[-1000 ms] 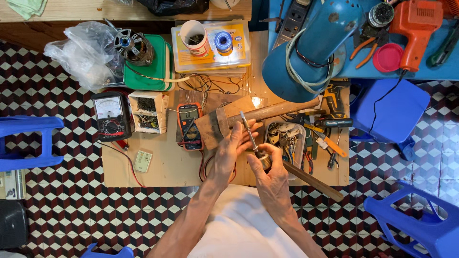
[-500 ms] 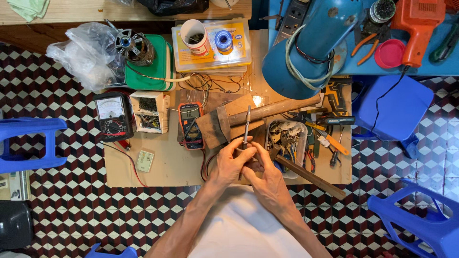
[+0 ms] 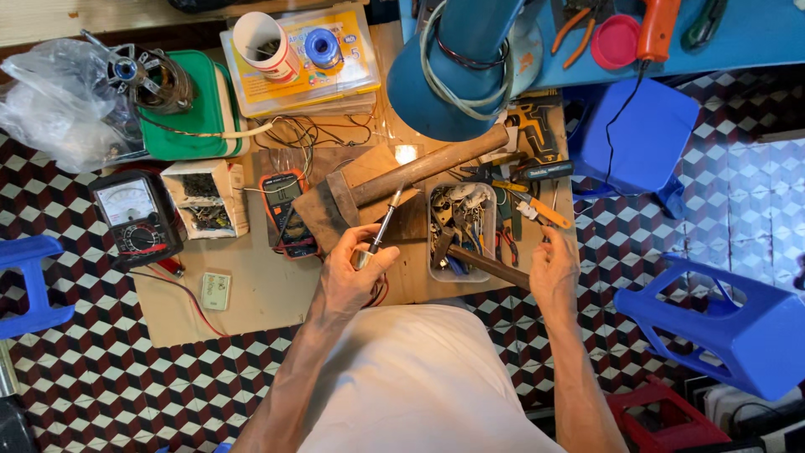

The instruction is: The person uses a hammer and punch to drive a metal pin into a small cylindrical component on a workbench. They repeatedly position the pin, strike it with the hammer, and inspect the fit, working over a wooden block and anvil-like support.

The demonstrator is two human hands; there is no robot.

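Overhead, my left hand [image 3: 350,273] grips a soldering iron [image 3: 381,226] by its handle, long axis slanting up-right over the counter [image 3: 260,289]. My right hand [image 3: 553,270] rests open, holding nothing, just right of the clear parts tray [image 3: 460,231].

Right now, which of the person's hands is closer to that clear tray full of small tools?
The right hand. It rests just right of the clear tray, near its lower corner. The left hand, holding a soldering iron, sits farther off to the tray's left.
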